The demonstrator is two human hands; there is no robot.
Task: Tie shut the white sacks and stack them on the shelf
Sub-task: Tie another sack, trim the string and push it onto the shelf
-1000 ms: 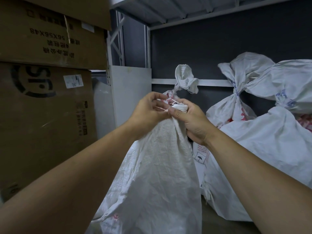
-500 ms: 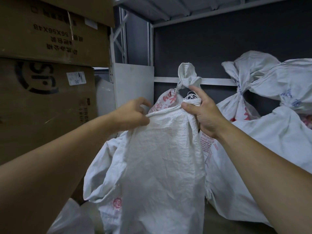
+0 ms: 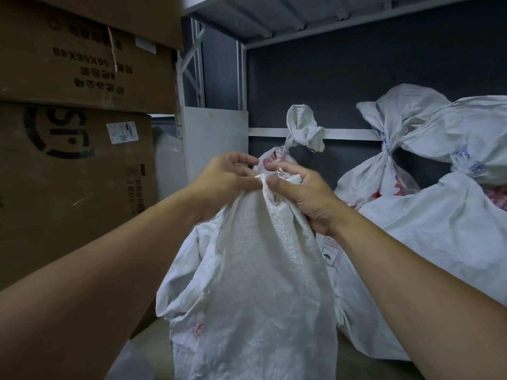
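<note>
A white woven sack [image 3: 255, 283] stands upright in front of me, its mouth bunched together at the top. My left hand [image 3: 222, 182] grips the gathered mouth from the left. My right hand [image 3: 299, 190] grips the same bunch from the right, thumb pressed on the fabric. Directly behind it stands a knotted sack [image 3: 303, 130] with red print. Two more tied sacks [image 3: 397, 149] [image 3: 450, 229] lie on the shelf at the right.
Stacked cardboard boxes [image 3: 74, 160] fill the left side. A white metal shelf upright [image 3: 241, 78] and a horizontal rail [image 3: 348, 133] run along the dark back wall. The shelf floor [image 3: 153, 333] shows beside the sack's base.
Half a second ago my hands held the sack's mouth stretched wide apart. They have now come together and bunched the mouth into one gathered neck.
</note>
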